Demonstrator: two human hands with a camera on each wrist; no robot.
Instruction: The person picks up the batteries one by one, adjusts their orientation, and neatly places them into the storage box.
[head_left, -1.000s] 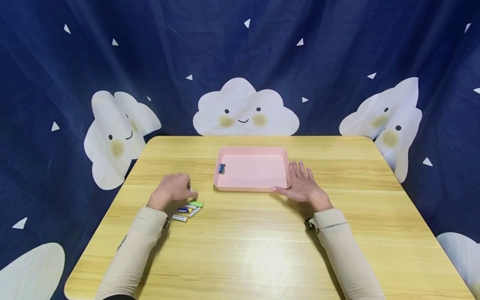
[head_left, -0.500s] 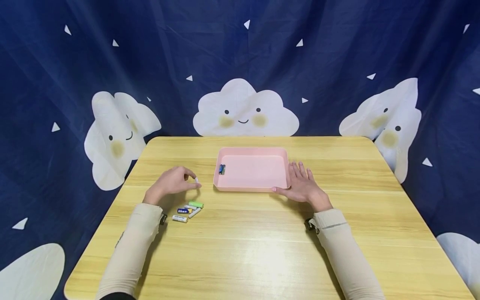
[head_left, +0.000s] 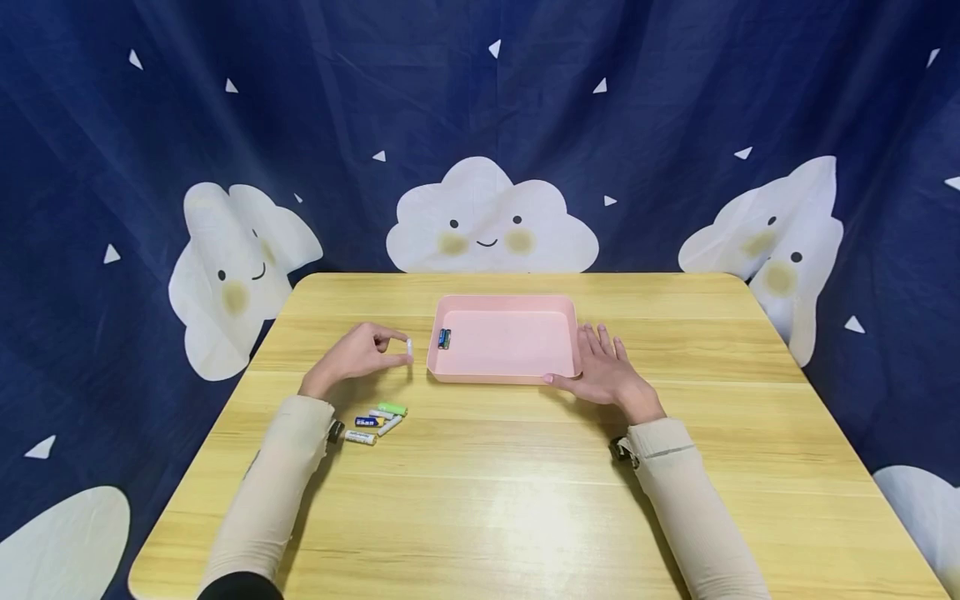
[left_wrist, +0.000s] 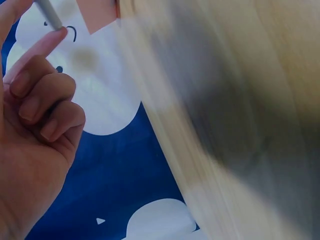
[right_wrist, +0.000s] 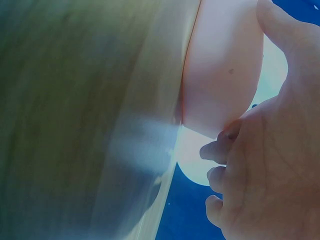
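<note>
- Left hand (head_left: pixel 352 354): thumb and index finger pinch one white battery (head_left: pixel 409 350) by its ends; the other three fingers curl toward the palm.
- White battery: at the left hand's fingertips, held upright, just short of the tray's near side to that hand.
- Right hand (head_left: pixel 609 373): fingers extended, thumb spread wide; grasps nothing, rests against the tray's end and front corner.
- Pink tray (head_left: pixel 510 343): rectangular, shallow, between the hands.
- Two dark batteries (head_left: pixel 442 338): inside the tray, side by side, at the end toward the left hand.
- Loose batteries, five: green (head_left: pixel 393 409), blue-and-yellow (head_left: pixel 367 422), three pale (head_left: pixel 360 437); lying in a cluster on the worktop (head_left: pixel 480 508), nearer the person than the left hand.
</note>
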